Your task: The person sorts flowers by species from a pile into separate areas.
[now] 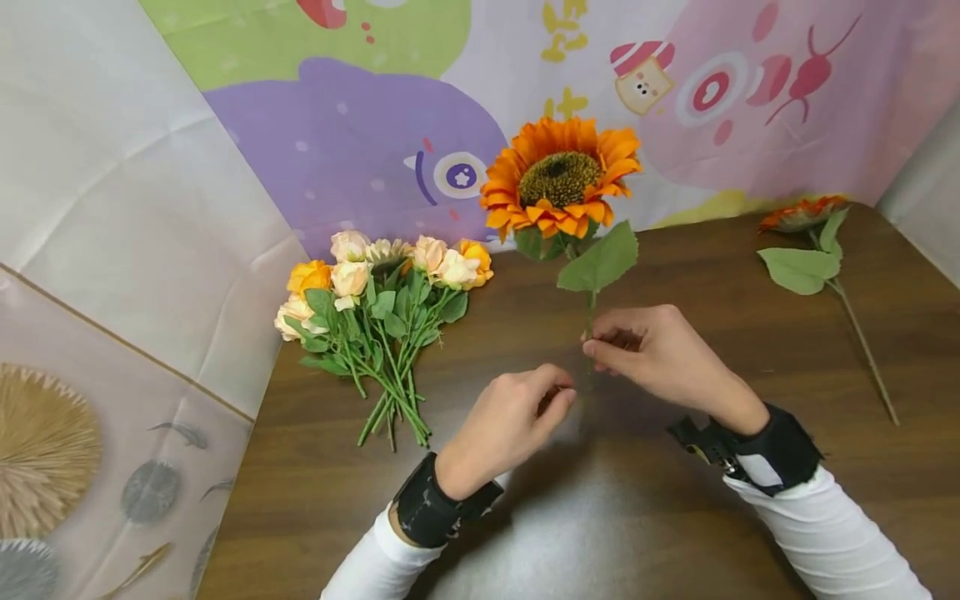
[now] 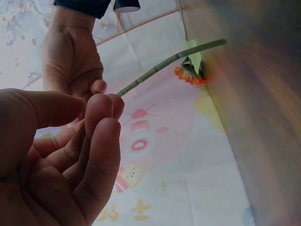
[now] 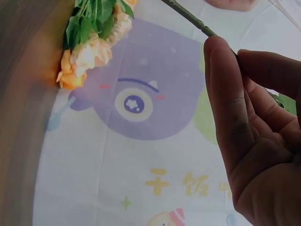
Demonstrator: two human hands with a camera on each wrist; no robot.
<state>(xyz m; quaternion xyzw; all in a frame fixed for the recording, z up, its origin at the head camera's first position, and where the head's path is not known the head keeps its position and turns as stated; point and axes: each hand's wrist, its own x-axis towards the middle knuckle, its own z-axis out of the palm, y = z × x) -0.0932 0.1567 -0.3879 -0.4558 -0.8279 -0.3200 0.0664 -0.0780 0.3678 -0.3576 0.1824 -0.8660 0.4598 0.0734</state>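
The right hand (image 1: 663, 358) was found closed in a fingertip pinch, thumb against fingers, on the stem (image 2: 169, 60) of a large orange sunflower (image 1: 558, 179), whose bloom stood upright directly above the grip with its leaves (image 1: 600, 260) just beneath the bloom. Principal hazard: a wide head on a narrow stem, held at one small point, could roll or tip in the fingers if the wrist turned sharply. Below the grip the stem ran on with a slight bend toward its free end; a push on that end against the table (image 1: 637, 517) could increase the bend or lever the bloom over. The left hand (image 1: 510, 421) hung just left of and below the grip, its fingers loosely curled; it appeared to hold nothing, though its own fingers screened the nearby stem and contact could not be ruled out. A careless inward move there could knock the stem. Farther left of the grip lay a flower bundle (image 1: 348, 279), stems crossed and no tie noted, liable to scatter if brushed. Well right of the grip, a second sunflower (image 1: 798, 271) lay where an outward-swinging forearm could catch its stem end
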